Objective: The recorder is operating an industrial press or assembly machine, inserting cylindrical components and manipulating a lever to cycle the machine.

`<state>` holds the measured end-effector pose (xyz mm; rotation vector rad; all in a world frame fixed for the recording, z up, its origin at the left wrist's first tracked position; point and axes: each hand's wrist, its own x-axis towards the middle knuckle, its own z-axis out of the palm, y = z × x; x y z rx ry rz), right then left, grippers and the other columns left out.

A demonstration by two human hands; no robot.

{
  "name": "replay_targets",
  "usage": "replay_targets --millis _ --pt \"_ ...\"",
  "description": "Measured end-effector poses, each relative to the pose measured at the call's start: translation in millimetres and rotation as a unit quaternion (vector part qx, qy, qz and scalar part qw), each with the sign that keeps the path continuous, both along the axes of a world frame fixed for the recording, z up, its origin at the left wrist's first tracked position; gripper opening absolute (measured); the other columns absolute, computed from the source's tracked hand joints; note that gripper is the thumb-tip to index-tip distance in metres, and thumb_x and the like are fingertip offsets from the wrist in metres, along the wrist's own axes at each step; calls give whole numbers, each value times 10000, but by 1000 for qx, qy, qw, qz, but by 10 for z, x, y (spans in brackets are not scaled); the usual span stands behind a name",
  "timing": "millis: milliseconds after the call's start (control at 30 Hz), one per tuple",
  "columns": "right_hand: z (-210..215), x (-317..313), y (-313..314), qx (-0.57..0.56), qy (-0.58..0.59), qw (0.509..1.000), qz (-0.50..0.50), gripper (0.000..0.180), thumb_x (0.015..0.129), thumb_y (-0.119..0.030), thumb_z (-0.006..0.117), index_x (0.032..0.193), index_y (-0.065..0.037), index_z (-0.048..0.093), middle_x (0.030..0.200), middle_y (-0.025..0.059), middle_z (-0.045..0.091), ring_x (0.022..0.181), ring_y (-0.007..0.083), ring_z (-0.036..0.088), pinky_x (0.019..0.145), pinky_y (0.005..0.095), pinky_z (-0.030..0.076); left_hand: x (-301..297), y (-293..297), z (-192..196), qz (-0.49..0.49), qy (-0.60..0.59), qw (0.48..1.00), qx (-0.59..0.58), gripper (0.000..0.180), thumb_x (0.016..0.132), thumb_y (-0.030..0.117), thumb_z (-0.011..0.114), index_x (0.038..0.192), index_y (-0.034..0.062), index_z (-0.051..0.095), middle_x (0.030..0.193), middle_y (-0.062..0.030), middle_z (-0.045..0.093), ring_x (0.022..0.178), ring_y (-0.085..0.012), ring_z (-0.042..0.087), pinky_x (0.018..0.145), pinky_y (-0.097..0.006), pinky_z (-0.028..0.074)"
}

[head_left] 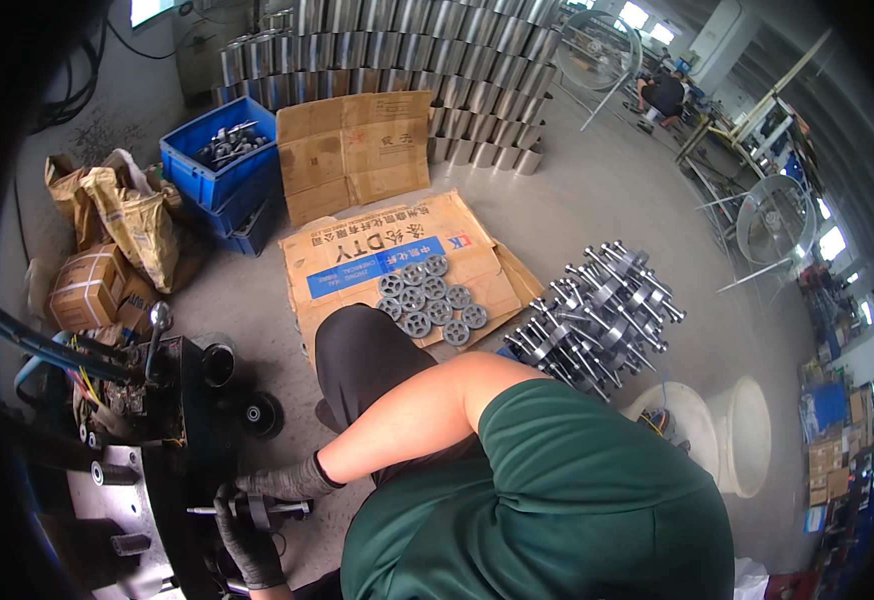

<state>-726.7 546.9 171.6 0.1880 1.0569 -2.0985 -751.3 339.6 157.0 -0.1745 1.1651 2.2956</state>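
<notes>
Both my hands wear dark grey gloves and meet at the lower left, beside a dark machine (172,420). Between them lies a thin metal shaft (295,507) with a dark disc-shaped part around its middle, roughly level, one end pointing at the machine. My right hand (282,481) comes over from above, its fingers closed on the shaft and disc. From below, my left hand (245,540) has its fingers wrapped round the shaft nearer the machine. Parts of the grip are hidden by the gloves.
Spoked grey wheels (427,297) lie on flattened cardboard (357,225). Right of it rises a pile of shafts with discs (602,315). Blue crates (219,165), sacks (132,215) and a carton (89,287) stand left. Metal cylinders (387,50) are stacked behind; white tubs (742,435) stand right.
</notes>
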Motion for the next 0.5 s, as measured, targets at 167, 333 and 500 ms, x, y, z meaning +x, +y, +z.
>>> replay_targets --millis 167,333,500 --pt "411 115 498 2 22 997 -80 410 1125 -534 539 1226 -181 721 1089 28 787 986 146 722 851 322 602 -283 405 -269 -15 201 967 -157 704 1035 559 693 1455 5 584 1354 -92 637 1260 -217 600 1123 -415 466" --pt "356 29 733 -40 -49 982 -179 367 1136 -460 564 1328 -171 683 1147 17 770 1024 143 720 881 312 603 -518 672 -277 -69 478 832 -272 772 1047 564 667 1535 -17 525 1452 -141 634 1327 -247 606 1137 -420 469" --pt "257 49 1065 94 78 971 -204 596 1070 -678 496 1295 -160 686 1060 19 745 905 125 696 725 300 578 -945 565 -706 -134 380 806 -435 461 1056 93 664 1491 -26 567 1393 -140 704 1284 -238 666 1102 -377 501"
